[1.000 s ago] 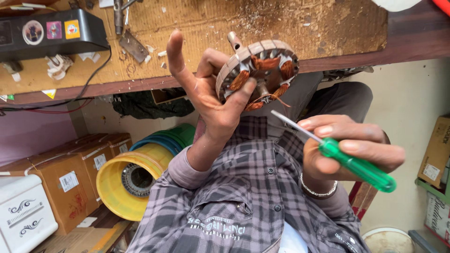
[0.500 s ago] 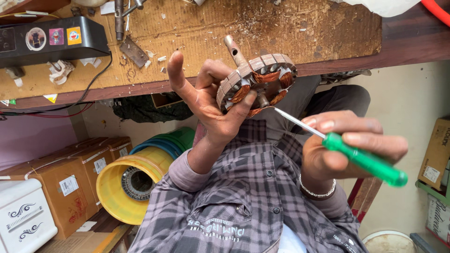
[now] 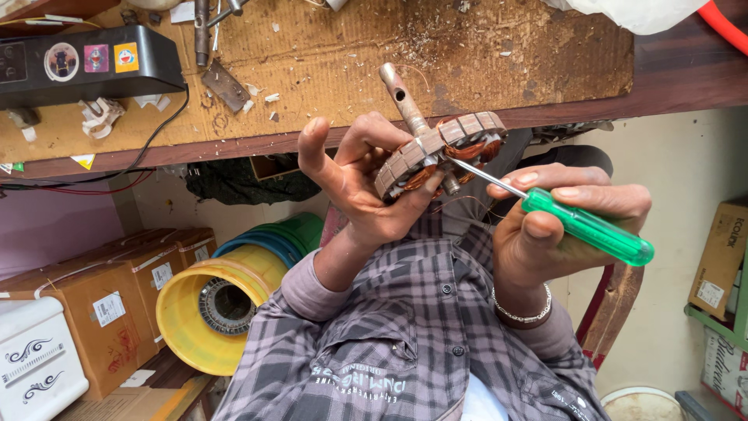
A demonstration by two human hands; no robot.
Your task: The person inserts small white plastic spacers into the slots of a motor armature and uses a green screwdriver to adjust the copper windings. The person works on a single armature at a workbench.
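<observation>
A round motor stator (image 3: 440, 152) with copper windings and a metal shaft is held up in the left hand (image 3: 362, 191), gripped between thumb and curled fingers, the index finger raised free. A green-handled screwdriver (image 3: 573, 218) is clasped in the right hand (image 3: 557, 230), fingers wrapped round the handle, its tip set against the windings. Behind, a cardboard-covered workbench (image 3: 499, 54) is seen (a black box (image 3: 86, 62) on it); below lie a yellow tub (image 3: 206, 312) and brown cartons (image 3: 101, 312).

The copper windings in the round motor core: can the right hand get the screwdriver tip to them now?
Probably yes. The left hand holds the motor core with its windings facing the right hand; the screwdriver tip already meets them, nothing between.
</observation>
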